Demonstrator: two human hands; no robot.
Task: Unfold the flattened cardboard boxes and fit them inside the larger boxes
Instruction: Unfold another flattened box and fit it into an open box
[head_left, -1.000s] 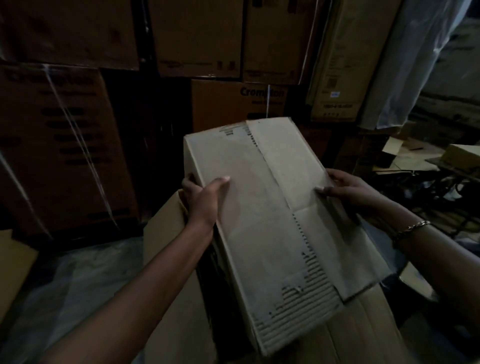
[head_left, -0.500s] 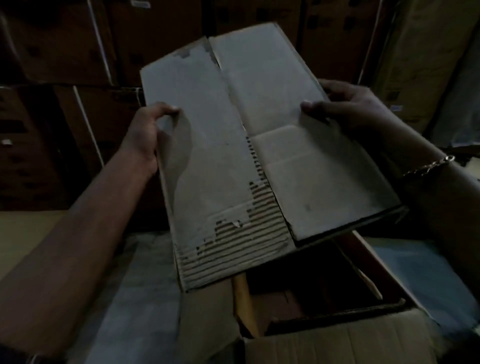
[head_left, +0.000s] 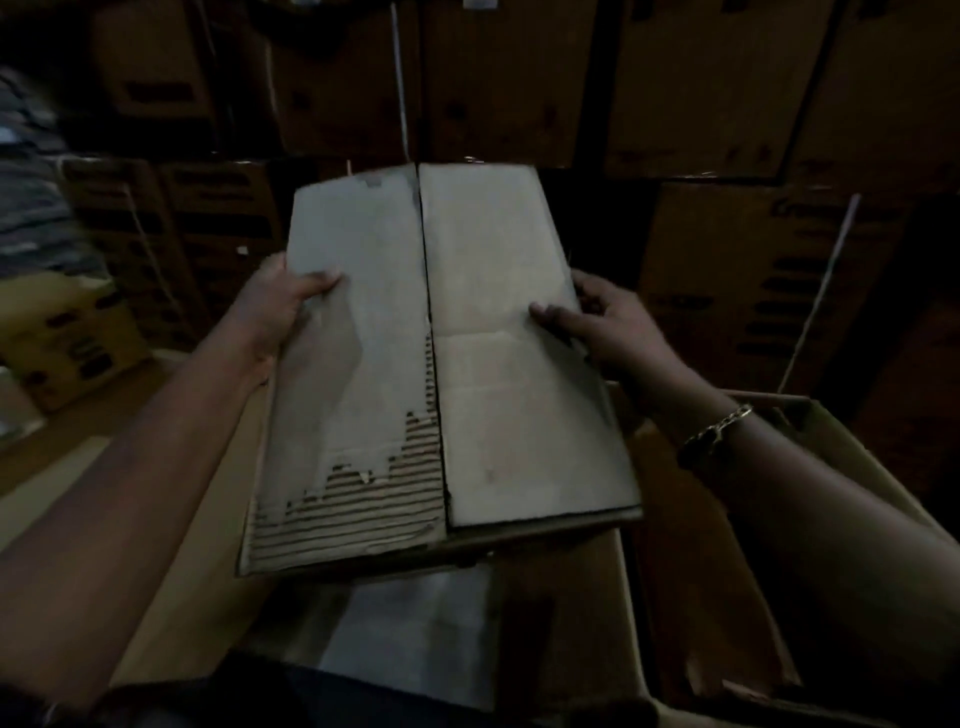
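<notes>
We count two of most things here.

We make out one left hand (head_left: 275, 312) and one right hand (head_left: 613, 332), with a single chain bracelet (head_left: 719, 428). There is one small cardboard box (head_left: 493, 441), showing two top flaps, one torn flap (head_left: 363, 322) and one whole flap (head_left: 498, 249), with one seam between them. We find one larger open box (head_left: 727, 571), one pale sheet (head_left: 415, 623), one yellowish carton (head_left: 67, 338) and at least two pale straps (head_left: 400, 78). The stacked brown cartons (head_left: 509, 78) number at least six; the gloom stops us counting further.
</notes>
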